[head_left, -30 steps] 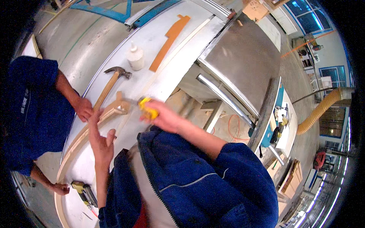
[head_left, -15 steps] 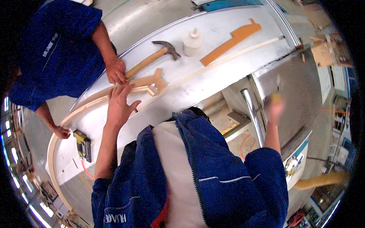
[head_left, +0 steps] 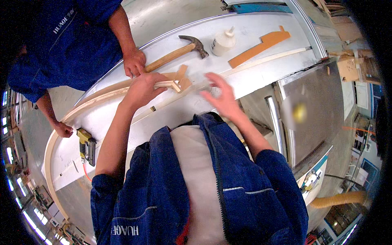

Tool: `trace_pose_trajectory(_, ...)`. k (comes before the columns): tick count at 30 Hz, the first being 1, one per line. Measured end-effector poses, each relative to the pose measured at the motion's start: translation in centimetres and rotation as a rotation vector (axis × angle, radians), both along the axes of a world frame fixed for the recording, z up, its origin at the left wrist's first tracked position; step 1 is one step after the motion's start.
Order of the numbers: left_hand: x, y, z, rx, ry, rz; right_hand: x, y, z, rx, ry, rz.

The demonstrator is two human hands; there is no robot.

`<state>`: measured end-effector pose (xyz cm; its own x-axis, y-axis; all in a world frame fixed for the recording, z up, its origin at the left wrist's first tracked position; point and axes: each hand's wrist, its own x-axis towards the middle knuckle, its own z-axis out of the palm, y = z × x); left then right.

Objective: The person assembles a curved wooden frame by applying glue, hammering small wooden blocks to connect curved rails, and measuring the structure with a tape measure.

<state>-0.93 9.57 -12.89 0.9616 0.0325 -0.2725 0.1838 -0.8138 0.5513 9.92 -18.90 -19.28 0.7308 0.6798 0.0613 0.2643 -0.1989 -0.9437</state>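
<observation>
The left hand [head_left: 143,87] is clamped on the curved wooden strip [head_left: 102,96] beside a small wooden block [head_left: 179,79]; the right hand [head_left: 220,98] hovers, fingers spread, holding nothing. A co-worker's hand [head_left: 134,62] rests near the hammer [head_left: 179,51].

a single head-worn fisheye camera looks steeply down over the wearer's chest at the desk [head_left: 261,41] close below, its straight edges bowed toward the rim, with a co-worker [head_left: 77,41] at upper left.

Pale smooth wooden strip [head_left: 122,92] centre left, hammer [head_left: 175,53] with wooden handle and dark metal head, matt white bench [head_left: 253,34], white plastic bottle [head_left: 222,42] upper centre.
</observation>
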Motion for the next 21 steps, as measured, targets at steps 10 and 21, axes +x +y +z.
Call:
trace_pose_trajectory(10, 0.5, 1.1, -2.7, 0.061, -0.107, -0.158, -5.9, 8.2, -2.5, -0.068, 0.033, -0.111)
trace_pose_trajectory(21, 0.0, 0.0, -1.9, 0.117, -0.088, -0.109, -5.3, 8.1, -2.9, -0.087, -0.151, -0.044)
